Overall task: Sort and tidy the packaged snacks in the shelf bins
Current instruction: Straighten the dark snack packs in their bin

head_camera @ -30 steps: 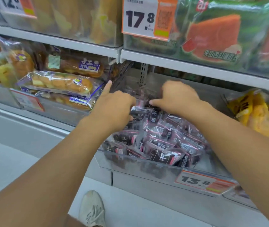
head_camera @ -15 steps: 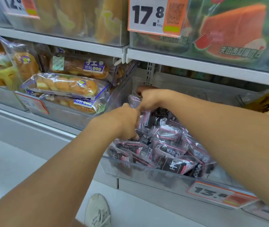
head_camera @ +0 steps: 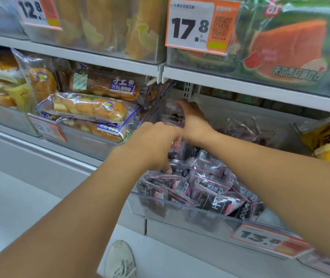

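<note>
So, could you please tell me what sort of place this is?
Most likely a shop's snack aisle: orange price tags on clear shelf bins full of dark snack packets, with bagged bread alongside.

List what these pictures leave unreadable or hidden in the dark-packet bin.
Head view only:
- Right hand: fingertips hidden behind a clear packet at the bin's back.
- Left hand: palm side unseen; grip unclear.
- Dark snack packets: print too small and blurred.
- Price tag: lower part blurred.

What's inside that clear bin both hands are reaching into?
The clear bin holds small dark snack packets with pink trim, heaped toward the front. The left hand and right hand cover the back-left corner; the bottom layers are hidden.
</note>
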